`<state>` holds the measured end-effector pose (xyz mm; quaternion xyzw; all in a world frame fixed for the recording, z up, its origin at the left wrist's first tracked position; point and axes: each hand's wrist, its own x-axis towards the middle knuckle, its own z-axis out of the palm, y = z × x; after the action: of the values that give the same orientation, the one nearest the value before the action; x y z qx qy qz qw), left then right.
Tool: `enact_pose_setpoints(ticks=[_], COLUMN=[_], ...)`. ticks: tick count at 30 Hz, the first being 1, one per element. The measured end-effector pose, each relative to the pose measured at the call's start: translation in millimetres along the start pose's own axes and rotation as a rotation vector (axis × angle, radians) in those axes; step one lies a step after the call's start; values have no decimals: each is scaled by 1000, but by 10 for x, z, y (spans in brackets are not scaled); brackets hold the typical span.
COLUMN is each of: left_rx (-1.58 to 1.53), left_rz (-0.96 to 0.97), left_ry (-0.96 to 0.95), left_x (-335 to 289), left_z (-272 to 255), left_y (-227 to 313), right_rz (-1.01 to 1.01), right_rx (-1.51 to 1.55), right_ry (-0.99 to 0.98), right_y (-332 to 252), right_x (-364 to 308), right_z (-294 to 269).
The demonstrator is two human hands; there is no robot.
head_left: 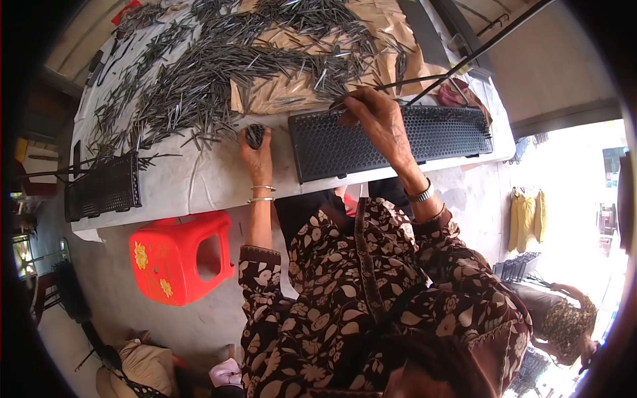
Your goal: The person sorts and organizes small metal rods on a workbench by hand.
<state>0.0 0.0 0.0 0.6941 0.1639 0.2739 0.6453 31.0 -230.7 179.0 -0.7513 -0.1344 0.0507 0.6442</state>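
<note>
My left hand (257, 158), with a bangle at the wrist, is closed round a bundle of short dark sticks (255, 136), their ends showing above the fingers. It is just left of a black perforated panel (424, 136) that lies along the table's near edge. Over the panel's far left part, my right hand (378, 125) has its thumb and fingers pinched together. What sits in that pinch is too small and dark to make out. Beyond both hands spreads a large heap of loose dark sticks (192, 83), partly on brown paper (265, 96).
Another perforated panel (103, 189) is at the table's left end. A red plastic stool (176, 262) stands under the near edge. A long dark rod (488, 50) slants across the right side. Another person (561, 318) is at the lower right, near hanging yellow cloths (527, 219).
</note>
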Motion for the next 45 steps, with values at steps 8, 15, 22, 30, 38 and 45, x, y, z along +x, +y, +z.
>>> enact_pose_setpoints(ticks=[8,15,22,30,38,45], left_rx=[-435,-575,-539,-495,-397,-347], left_rz=[-372,-717,-660,-745,-652,-610], left_ry=[131,-228,-337,-448,-468,-601], left_x=[-21,-509,-834,-1112,-1173,-1186], left_z=[-16,-16,-113,48,240,293], left_y=[573,1062,1401,1448,1488,1524], right_rz=[-262,-447,-489,-500,-140,133], right_rx=[-377,-553,-602,-782,-423,29], right_ry=[3,-35,-74,-131,-361,-633], right_y=[339,440,434,585,22,41], right_x=[39,165,201,201,154,-45], right_z=[407,455,489,586,232,30])
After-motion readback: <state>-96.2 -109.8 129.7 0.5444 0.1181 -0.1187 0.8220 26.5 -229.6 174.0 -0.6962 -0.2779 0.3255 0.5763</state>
